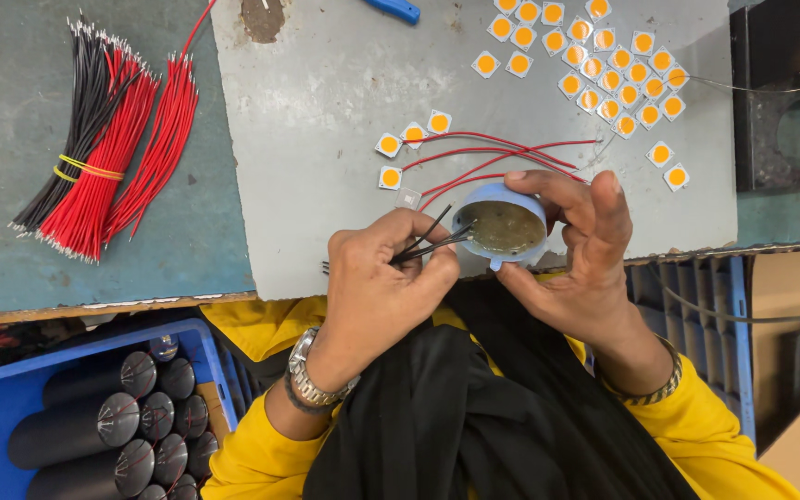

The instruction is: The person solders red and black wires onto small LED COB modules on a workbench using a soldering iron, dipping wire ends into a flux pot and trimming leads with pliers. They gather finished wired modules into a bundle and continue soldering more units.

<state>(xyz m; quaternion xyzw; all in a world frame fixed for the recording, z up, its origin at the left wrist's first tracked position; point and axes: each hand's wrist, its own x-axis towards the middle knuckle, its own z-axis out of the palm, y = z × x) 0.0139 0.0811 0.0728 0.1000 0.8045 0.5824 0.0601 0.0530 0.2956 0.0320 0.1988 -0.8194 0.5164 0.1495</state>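
**Desk:** What have you got from the head camera?

**Operator:** I see the left hand [377, 278] pinching a few thin black wires [432, 243], their tips dipped at the rim of a small round blue tin [502, 227]. The right hand [581, 255] cradles that tin, thumb under it and fingers curled over the far edge, just above the near edge of the grey work mat [326, 93].

**Desk:** How should the dip be handled, in your view?

**Operator:** I'd judge it wants only the bare ends touching the paste, the tin held level, the wires kept together so they wet evenly. Too deep and the insulation picks up paste.

**Desk:** And the tin itself?

**Operator:** Shallow, pale blue wall, filled with a dull olive-brown paste, glossy in patches and scooped unevenly.

**Desk:** Around it?

**Operator:** Red wires [502, 153] lie on the mat just beyond the tin, joined to square chips with orange centres [389, 144]; a loose spread of the same chips [604, 74] sits upper right. Bundles of red and black wire [108, 139] lie well to the left, black cylinders in a blue crate [11, 389] below.
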